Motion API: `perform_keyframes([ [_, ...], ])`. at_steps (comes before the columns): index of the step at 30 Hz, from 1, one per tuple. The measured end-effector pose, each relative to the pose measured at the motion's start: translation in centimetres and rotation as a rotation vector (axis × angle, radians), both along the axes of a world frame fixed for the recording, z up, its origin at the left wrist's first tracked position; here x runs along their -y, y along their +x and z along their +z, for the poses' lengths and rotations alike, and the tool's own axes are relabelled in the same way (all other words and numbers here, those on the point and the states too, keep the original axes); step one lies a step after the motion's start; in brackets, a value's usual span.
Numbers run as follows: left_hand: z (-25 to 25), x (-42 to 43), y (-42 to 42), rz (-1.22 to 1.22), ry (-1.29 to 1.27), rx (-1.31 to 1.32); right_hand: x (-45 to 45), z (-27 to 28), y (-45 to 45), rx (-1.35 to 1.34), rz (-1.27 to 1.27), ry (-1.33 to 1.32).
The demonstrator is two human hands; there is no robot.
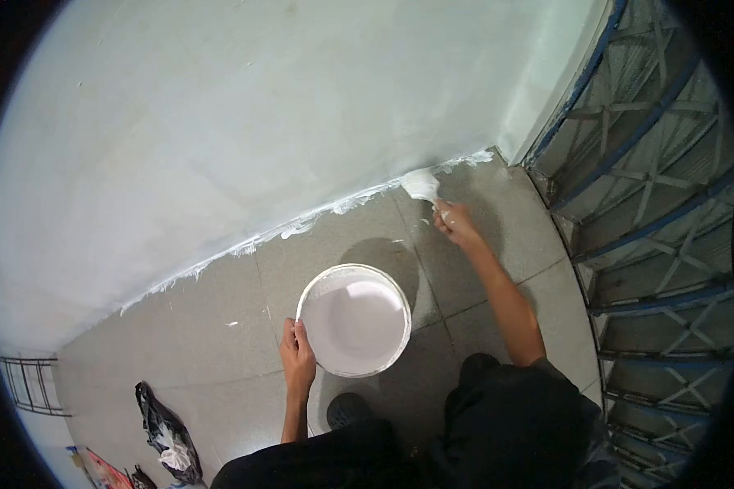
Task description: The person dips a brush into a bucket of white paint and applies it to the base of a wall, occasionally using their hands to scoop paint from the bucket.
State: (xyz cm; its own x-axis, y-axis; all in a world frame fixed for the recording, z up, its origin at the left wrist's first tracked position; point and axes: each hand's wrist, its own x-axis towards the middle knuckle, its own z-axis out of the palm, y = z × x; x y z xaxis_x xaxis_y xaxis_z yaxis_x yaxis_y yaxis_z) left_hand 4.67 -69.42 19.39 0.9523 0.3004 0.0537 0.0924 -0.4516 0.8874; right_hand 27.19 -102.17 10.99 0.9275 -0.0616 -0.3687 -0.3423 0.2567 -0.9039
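Observation:
My right hand is closed round the handle of a paintbrush, whose bristles are coated white. The brush head touches the foot of the pale wall, where wall and floor meet. A ragged band of white paint runs along that joint and onto the tiles. With my left hand I grip the rim of a round white bucket, thumb on top. Pale paint lies inside the bucket, which is in front of my feet; whether it rests on the floor I cannot tell.
A metal folding gate with blue bars borders the right side. On the tiled floor at lower left lies a black plastic bag with something white in it. A dark metal rack stands at far left. White drips spot the tiles.

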Motion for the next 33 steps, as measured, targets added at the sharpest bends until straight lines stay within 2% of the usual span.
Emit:
perform_keyframes([
  [6, 0.3, 0.0, 0.0, -0.015, -0.009, 0.004, -3.1, -1.3, 2.7, -0.003, 0.008, 0.130],
  [10, -0.4, -0.3, 0.0, -0.020, -0.016, 0.012, -3.4, 2.5, 2.0, -0.029, -0.038, 0.271],
  [13, 0.0, -0.3, -0.1, -0.017, -0.022, -0.013, -2.1, 4.7, -0.2, 0.102, 0.022, 0.337],
  [16, 0.7, 0.1, -0.1, -0.009, -0.025, -0.014, -0.9, 6.9, -2.8, 0.101, 0.031, 0.254],
  [19, 0.3, 0.0, 0.0, -0.005, -0.023, -0.004, -0.4, 6.4, -3.6, 0.062, 0.032, 0.040],
  [23, 0.4, 0.0, -0.1, 0.001, -0.002, 0.003, -1.8, 0.8, -1.0, -0.034, 0.036, 0.030],
  [31, 0.3, -0.3, 0.0, 0.006, 0.030, -0.013, -6.2, 0.8, 0.1, 0.025, 0.099, 0.067],
  [33, 0.3, -0.3, -0.1, -0.002, 0.025, -0.020, -6.9, 0.2, 1.4, -0.004, 0.054, 0.152],
])
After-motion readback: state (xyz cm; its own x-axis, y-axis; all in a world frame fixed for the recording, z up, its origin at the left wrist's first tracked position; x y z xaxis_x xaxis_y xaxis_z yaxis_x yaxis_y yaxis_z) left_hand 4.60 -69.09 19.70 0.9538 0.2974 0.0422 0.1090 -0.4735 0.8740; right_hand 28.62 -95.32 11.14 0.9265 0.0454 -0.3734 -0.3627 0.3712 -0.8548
